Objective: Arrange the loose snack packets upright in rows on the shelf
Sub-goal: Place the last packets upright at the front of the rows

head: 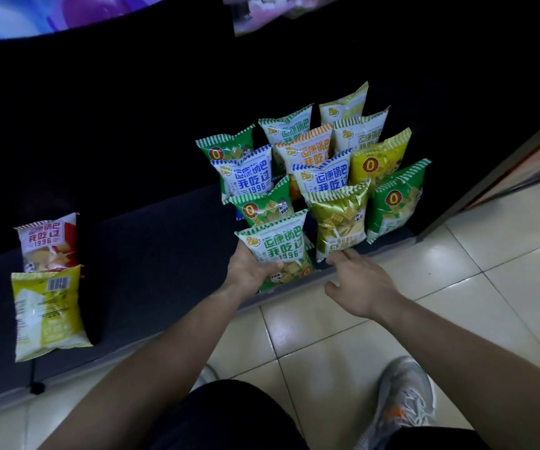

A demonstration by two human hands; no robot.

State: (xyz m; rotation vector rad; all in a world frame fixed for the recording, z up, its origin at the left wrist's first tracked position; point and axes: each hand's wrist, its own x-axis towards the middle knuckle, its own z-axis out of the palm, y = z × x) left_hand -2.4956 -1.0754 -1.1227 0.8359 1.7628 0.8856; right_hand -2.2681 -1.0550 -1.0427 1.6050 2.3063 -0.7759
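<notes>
A person's left hand (251, 266) grips a green packet (278, 251) upright at the shelf's (151, 254) front edge, fingers closed on its lower left side. The right hand (357, 279), fingers spread and empty, hovers just beside a gold packet (340, 219). More packets stand in rows behind; a red packet (48, 241) and yellow packet (49, 311) lie flat near the shelf's left end.

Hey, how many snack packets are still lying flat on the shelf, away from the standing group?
2, both at the shelf's left end: a red and white packet farther back, and a yellow packet lying just in front of it, back side up. None seem hidden, though the shelf's dark back is hard to see.
</notes>
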